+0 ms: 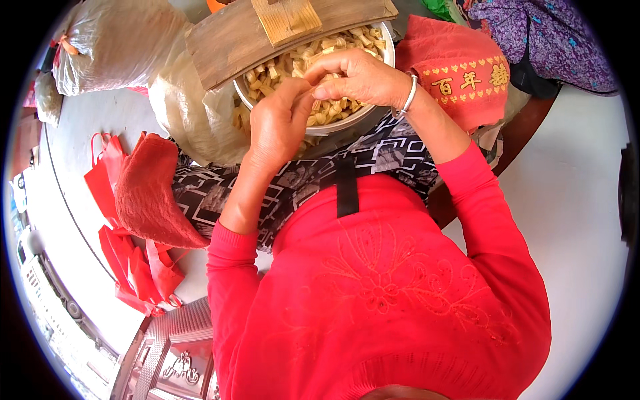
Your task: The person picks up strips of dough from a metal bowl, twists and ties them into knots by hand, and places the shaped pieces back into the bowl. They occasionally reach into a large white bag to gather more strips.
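Pale flooring (567,193) is overlapped by black-and-white patterned trousers (210,190). Over short yellowish pieces (337,43) in a round silver basin (389,55), left hand (277,121) and right hand (369,78) are held together, fingers curled; any grip cannot be told. Its far side is covered by a brown wooden board (230,47).

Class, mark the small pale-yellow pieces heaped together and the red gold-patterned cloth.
Small pale-yellow pieces (333,45): head view, the heap's upper part.
Red gold-patterned cloth (450,50): head view, plain upper part.
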### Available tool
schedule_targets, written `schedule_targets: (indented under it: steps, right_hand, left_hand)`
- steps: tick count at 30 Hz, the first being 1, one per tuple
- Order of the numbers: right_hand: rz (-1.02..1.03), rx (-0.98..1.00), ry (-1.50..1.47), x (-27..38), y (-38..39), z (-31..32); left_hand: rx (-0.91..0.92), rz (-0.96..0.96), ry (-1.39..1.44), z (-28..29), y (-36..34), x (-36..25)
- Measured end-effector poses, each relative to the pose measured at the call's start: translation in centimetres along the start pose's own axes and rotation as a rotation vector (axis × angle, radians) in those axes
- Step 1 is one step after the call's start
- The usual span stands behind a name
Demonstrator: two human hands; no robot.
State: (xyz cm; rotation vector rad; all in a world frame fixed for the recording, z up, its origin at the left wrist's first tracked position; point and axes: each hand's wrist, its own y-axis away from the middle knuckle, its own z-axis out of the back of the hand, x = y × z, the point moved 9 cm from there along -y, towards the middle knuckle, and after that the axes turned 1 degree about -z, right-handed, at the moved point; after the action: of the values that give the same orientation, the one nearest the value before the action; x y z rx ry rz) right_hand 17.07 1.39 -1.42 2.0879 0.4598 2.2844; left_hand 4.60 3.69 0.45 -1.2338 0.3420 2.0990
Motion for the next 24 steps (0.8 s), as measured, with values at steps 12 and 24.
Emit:
schedule_targets:
  steps: [12, 24]
  right_hand:
    - [0.026, -0.261, -0.163, 0.5, -1.9, 6.1]
    - [0.278, -0.601, 0.292, 2.8, -6.8, 9.7]
  left_hand:
    - [0.137, 0.349, 0.596, 0.4, -5.4, 5.1]
    - [-0.008, 0.311, 0.600, 3.0, -12.4, 7.5]
